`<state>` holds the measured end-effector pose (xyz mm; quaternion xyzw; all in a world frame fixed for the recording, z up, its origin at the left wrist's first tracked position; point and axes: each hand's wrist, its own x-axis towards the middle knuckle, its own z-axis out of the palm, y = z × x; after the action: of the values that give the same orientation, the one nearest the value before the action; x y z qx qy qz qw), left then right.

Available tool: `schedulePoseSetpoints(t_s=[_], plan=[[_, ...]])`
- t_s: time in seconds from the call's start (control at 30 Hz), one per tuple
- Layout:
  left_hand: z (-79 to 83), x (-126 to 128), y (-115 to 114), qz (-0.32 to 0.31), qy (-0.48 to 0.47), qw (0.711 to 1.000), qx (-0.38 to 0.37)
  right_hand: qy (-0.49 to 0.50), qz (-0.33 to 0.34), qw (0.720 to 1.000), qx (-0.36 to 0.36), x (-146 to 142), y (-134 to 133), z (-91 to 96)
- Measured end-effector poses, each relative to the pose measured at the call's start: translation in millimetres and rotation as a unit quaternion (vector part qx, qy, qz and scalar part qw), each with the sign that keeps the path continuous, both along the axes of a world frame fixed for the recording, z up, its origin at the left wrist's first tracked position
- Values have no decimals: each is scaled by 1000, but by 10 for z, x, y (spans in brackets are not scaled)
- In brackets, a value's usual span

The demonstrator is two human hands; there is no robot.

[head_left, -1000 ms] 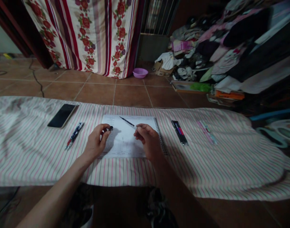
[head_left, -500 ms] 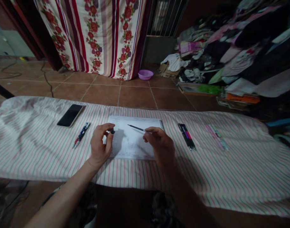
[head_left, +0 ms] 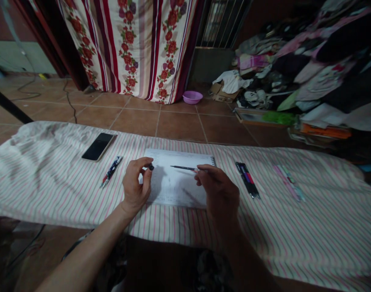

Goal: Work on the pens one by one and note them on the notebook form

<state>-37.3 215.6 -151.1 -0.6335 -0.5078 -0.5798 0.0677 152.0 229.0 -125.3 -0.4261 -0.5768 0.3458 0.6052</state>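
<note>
A spiral notebook [head_left: 176, 188] lies open on a striped cloth [head_left: 52, 182] in front of me. My right hand [head_left: 218, 192] pinches a thin dark pen [head_left: 182, 168] that points left over the page. My left hand [head_left: 136, 186] is closed, its fingertips pinching a small dark pen cap [head_left: 150, 166] at the notebook's left edge. The two hands are a short way apart above the paper.
A black phone [head_left: 98, 147] and pens [head_left: 111, 171] lie left of the notebook. More pens [head_left: 248, 179] and pale markers [head_left: 287, 181] lie to its right. Beyond the cloth are a tiled floor, a purple bowl [head_left: 192, 97], a floral curtain and a heap of clothes [head_left: 295, 73].
The view has shifted left and slightly up, so everything sits further right. The pen in my right hand has tilted from slanting to nearly level. My left hand keeps its pinch on the cap.
</note>
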Motion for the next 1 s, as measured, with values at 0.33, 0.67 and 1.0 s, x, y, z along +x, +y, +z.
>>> schedulePoseSetpoints(t_s=[0.33,0.67,1.0], plan=[[-24,-4,26,8,16,1000,-24,-52,-45,994,83,-40,-180,92],[-136,19,46,-8,73,993,-93,-72,-102,986,113,-21,-238,111],[-138,63,34,-19,137,986,-91,-97,-96,985,106,-10,-243,81]])
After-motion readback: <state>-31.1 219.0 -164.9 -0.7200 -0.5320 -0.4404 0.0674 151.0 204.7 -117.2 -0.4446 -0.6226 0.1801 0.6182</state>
